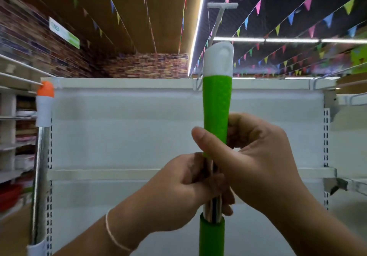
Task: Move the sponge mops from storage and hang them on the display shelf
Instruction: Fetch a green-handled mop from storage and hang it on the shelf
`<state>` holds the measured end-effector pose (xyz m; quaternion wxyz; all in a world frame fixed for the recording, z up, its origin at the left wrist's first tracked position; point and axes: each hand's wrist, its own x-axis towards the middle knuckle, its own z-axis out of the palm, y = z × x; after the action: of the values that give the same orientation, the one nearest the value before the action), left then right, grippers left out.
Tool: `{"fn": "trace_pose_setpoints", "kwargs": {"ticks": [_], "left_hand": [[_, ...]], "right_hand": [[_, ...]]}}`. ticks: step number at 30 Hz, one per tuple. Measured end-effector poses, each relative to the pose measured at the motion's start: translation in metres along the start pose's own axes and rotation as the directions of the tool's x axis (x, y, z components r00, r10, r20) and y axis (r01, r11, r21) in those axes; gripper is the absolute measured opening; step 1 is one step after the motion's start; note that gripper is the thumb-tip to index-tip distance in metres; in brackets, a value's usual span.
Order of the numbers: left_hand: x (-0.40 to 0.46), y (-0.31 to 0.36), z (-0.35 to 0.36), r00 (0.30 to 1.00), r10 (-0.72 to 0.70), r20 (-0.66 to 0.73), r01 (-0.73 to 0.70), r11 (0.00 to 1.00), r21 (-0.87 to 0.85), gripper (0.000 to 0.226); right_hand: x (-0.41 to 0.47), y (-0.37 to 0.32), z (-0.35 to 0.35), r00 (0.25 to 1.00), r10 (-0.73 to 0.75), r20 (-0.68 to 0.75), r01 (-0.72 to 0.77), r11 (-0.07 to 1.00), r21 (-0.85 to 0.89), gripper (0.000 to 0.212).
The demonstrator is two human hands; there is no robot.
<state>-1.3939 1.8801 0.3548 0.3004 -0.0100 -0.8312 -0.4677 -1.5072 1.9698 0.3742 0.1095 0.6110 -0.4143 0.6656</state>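
I hold a sponge mop handle [217, 105] upright in front of me; it has a green grip, a white end cap and a chrome shaft. My left hand [178, 194] is wrapped around the chrome shaft below the grip. My right hand [256, 156] clasps the lower end of the green grip, thumb across the front. The cap reaches just above the top edge of the white display shelf [123, 83]. A metal hook [196, 86] sits on that edge, just left of the handle. A second mop handle [44, 105] with an orange and white cap hangs at the shelf's left edge.
The shelf's white back panel [123, 132] has slotted uprights on both sides and brackets [335, 186] at the right. Stocked shelves [17, 136] stand at the left. Strings of coloured pennants [297, 27] and light strips cross the ceiling.
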Motion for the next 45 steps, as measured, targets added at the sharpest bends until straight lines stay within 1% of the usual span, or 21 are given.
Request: {"fn": "trace_pose_setpoints", "kwargs": {"ticks": [3,6,10,14,22,26,31,38,45], "left_hand": [[0.001,0.012,0.000,1.000,0.030,-0.004,-0.030,0.999,-0.016,0.030],[0.005,0.022,-0.003,0.999,0.044,0.010,-0.044,0.999,-0.015,0.023],[0.011,0.032,-0.006,0.998,0.045,0.048,-0.044,0.999,-0.013,0.015],[0.016,0.034,-0.005,0.996,0.035,0.081,-0.034,0.999,-0.021,0.016],[0.025,0.026,-0.007,0.997,0.005,0.079,-0.006,1.000,0.016,0.018],[0.029,0.021,-0.010,0.997,-0.016,0.074,0.013,0.999,0.035,0.023],[0.036,0.012,-0.018,0.998,-0.025,0.063,0.023,0.999,0.042,0.023],[0.046,-0.004,-0.028,0.997,-0.025,0.066,0.022,0.999,0.041,0.019],[0.057,-0.022,-0.034,0.997,-0.045,0.062,0.044,0.999,0.016,0.024]], "right_hand": [[0.008,-0.010,-0.003,1.000,-0.001,0.016,0.001,0.999,0.036,0.025],[0.017,-0.016,-0.004,0.999,-0.037,0.008,0.036,0.998,0.052,0.026],[0.023,-0.018,-0.005,0.997,-0.054,-0.045,0.056,0.997,0.048,0.028],[0.026,-0.016,-0.007,0.995,-0.056,-0.078,0.058,0.998,0.022,0.027],[0.028,-0.005,-0.007,0.998,-0.024,-0.065,0.023,1.000,-0.018,0.016],[0.031,0.003,-0.005,0.997,-0.026,-0.067,0.025,1.000,-0.014,0.017],[0.036,0.015,-0.002,0.998,-0.036,-0.052,0.035,0.999,-0.022,0.018],[0.043,0.031,0.006,0.999,-0.012,-0.034,0.012,1.000,-0.008,0.023],[0.048,0.051,0.009,1.000,0.023,-0.017,-0.023,0.999,-0.025,0.025]]}}
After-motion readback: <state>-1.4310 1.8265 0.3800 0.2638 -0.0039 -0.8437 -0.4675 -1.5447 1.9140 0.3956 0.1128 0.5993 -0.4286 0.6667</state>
